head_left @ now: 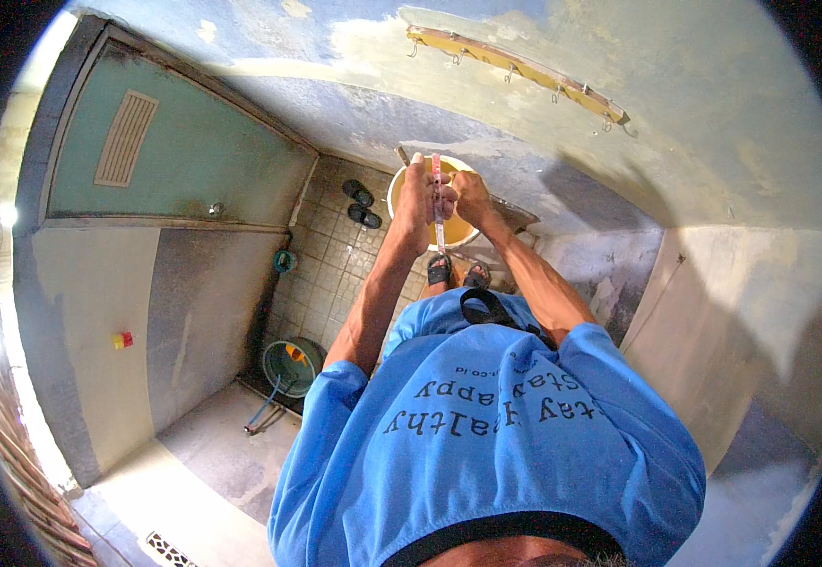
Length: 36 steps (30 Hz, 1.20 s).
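Note:
Both my arms reach forward over a round white bucket with a yellowish inside. My left hand is closed around a long narrow strip, pink-red at its far end and pale with dark marks toward me. A short brown stick-like piece juts out beside the left fingertips; whether the hand holds it too, I cannot tell. Close by on the right, my right hand has its fingers curled in near the strip. What lies inside those fingers is hidden.
Beyond the bucket rises a patchy painted wall with a yellow hook rail. Black sandals lie on the tiled floor to the left. A green tub with a hose stands nearer, and a teal door is at far left.

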Each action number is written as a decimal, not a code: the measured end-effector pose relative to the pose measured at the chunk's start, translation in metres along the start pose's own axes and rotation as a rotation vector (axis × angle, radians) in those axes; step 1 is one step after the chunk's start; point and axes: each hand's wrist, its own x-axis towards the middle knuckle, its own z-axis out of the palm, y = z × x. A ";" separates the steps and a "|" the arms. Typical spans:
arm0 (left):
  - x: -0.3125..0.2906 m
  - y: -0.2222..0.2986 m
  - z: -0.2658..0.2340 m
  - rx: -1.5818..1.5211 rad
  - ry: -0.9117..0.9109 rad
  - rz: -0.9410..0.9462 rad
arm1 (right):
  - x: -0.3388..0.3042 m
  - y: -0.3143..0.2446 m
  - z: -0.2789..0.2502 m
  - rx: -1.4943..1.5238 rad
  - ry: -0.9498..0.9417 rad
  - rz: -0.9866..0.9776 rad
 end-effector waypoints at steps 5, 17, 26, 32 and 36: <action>0.004 -0.002 -0.007 -0.060 -0.012 -0.015 | 0.003 -0.046 -0.057 0.088 -0.112 0.318; 0.009 -0.006 -0.019 -0.025 0.024 -0.027 | -0.020 -0.047 -0.073 0.216 -0.042 0.315; 0.006 -0.004 -0.021 -0.122 0.021 -0.059 | -0.089 0.023 -0.092 1.367 0.083 0.681; 0.006 -0.010 -0.021 -0.204 -0.024 -0.079 | -0.123 0.037 -0.061 1.668 0.096 0.638; 0.008 -0.021 -0.030 -0.180 -0.095 -0.040 | -0.126 0.036 -0.038 1.751 -0.020 0.674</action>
